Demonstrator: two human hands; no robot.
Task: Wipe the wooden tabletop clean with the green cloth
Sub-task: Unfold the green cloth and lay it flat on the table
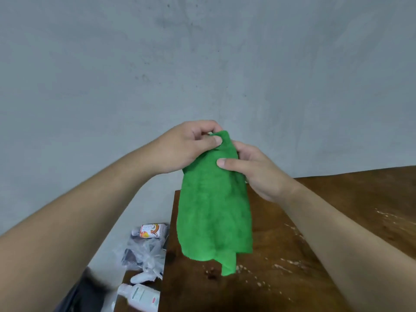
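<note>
Green cloth (213,212) held up in the air above the wooden tabletop (292,255), hanging in loose folds from its top edge, lowest corner dangling just over the wood without clearly touching it. Pinched at the uppermost edge by the left hand (191,147), thumb pressed against the fabric with the curled fingers behind. Gripped a little lower on the right side by the right hand (254,170), thumb laid flat across the front of the cloth and the other fingers wrapped behind it, hidden by the fabric. Both hands closed on the cloth, close together, both forearms reaching in from the lower corners. Below, dark brown wood strewn with pale crumbs (290,264) and streaks, thickest under and to the right of the cloth, with a small dark spot (211,275) near the hanging corner. Left of the table edge, lower down, a crumpled clear plastic bag (144,253), a small bottle with an orange label (150,230) lying on its side, and a white bottle (139,296) nearer the bottom. Behind everything, a plain grey wall (202,52), faintly smudged.
</note>
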